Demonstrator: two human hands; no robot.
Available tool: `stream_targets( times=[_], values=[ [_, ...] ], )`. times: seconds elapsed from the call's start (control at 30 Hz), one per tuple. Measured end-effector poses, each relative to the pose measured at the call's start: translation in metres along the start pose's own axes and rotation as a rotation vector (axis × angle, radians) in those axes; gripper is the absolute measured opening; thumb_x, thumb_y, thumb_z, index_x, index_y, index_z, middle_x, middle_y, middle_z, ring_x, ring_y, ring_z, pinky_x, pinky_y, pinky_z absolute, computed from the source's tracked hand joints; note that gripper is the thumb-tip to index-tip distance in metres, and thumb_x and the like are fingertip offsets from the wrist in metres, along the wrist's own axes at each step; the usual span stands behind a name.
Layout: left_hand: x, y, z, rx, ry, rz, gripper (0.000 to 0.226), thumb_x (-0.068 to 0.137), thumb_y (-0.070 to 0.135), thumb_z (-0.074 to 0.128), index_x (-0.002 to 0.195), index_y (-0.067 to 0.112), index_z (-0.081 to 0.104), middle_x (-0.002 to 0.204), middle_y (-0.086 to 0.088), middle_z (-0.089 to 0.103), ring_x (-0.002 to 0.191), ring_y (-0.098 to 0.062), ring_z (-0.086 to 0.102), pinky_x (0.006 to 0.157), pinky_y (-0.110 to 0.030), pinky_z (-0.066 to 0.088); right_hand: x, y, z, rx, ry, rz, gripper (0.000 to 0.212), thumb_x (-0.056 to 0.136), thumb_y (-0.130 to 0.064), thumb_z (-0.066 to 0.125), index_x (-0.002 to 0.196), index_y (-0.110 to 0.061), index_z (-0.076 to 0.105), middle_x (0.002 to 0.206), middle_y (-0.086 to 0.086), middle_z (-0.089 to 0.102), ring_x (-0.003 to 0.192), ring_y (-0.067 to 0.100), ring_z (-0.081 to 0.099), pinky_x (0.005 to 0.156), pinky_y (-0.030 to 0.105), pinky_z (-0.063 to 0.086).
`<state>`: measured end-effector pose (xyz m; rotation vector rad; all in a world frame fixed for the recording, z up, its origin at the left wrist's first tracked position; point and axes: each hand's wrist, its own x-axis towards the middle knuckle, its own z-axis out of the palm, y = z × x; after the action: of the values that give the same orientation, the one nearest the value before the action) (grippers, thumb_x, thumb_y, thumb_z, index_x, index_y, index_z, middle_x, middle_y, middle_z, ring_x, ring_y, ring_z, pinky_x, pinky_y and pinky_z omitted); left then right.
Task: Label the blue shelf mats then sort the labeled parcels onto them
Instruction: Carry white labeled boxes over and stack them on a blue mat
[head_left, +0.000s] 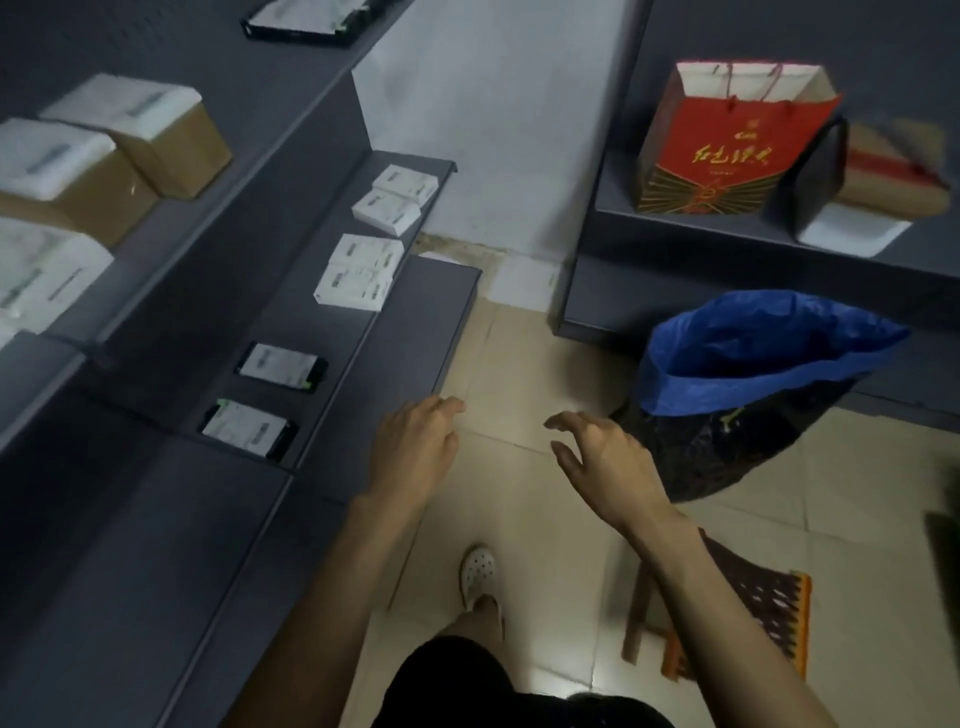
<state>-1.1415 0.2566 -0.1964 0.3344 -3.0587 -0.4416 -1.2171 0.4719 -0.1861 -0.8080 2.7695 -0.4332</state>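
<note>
My left hand (415, 441) and my right hand (602, 457) hover over the tiled floor, both empty with fingers loosely spread. On the left, grey-blue shelves (363, 353) carry labelled parcels: two flat black ones (283, 366) (248, 428) on the low shelf, with small white boxes (361, 273) (397, 200) behind them. Brown cartons with white labels (150, 130) (62, 176) stand on a higher shelf. A black parcel (306, 21) lies on the top shelf.
A dark basket lined with a blue bag (748, 374) stands on the floor at right. A red gift bag (727, 140) and other bags sit on the right shelf. A stool (748, 608) is by my right arm. My foot (480, 574) is below.
</note>
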Motion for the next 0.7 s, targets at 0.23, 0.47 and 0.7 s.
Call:
stream_targets(
  times=[0.23, 0.47, 0.7],
  values=[
    [0.153, -0.060, -0.028, -0.010, 0.060, -0.075, 0.034, 0.091, 0.015, 0.060, 0.125, 0.014, 0.062, 0.116, -0.009, 0.066, 0.098, -0.027, 0.062, 0.075, -0.033, 0.048, 0.158, 0.001, -0.031, 0.042, -0.015, -0.061, 0.030, 0.098, -0.032, 0.051, 0.127, -0.030, 0.056, 0.122, -0.005, 0.062, 0.108, 0.021, 0.060, 0.081, 0.039, 0.054],
    [0.237, -0.089, 0.015, -0.039, -0.030, -0.253, 0.033, 0.090, 0.016, 0.061, 0.122, 0.016, 0.062, 0.114, -0.008, 0.065, 0.096, -0.027, 0.062, 0.075, -0.040, 0.053, 0.313, 0.028, -0.031, 0.004, -0.157, -0.190, 0.033, 0.100, -0.031, 0.048, 0.132, -0.027, 0.053, 0.127, -0.002, 0.060, 0.110, 0.022, 0.059, 0.084, 0.034, 0.047],
    [0.320, -0.102, 0.028, -0.084, 0.009, -0.553, 0.035, 0.091, 0.013, 0.058, 0.126, 0.015, 0.061, 0.115, -0.009, 0.063, 0.097, -0.026, 0.061, 0.074, -0.033, 0.049, 0.460, 0.050, -0.038, -0.055, -0.311, -0.477, 0.036, 0.099, -0.029, 0.048, 0.134, -0.023, 0.054, 0.130, -0.001, 0.060, 0.111, 0.021, 0.059, 0.088, 0.036, 0.052]
  ],
)
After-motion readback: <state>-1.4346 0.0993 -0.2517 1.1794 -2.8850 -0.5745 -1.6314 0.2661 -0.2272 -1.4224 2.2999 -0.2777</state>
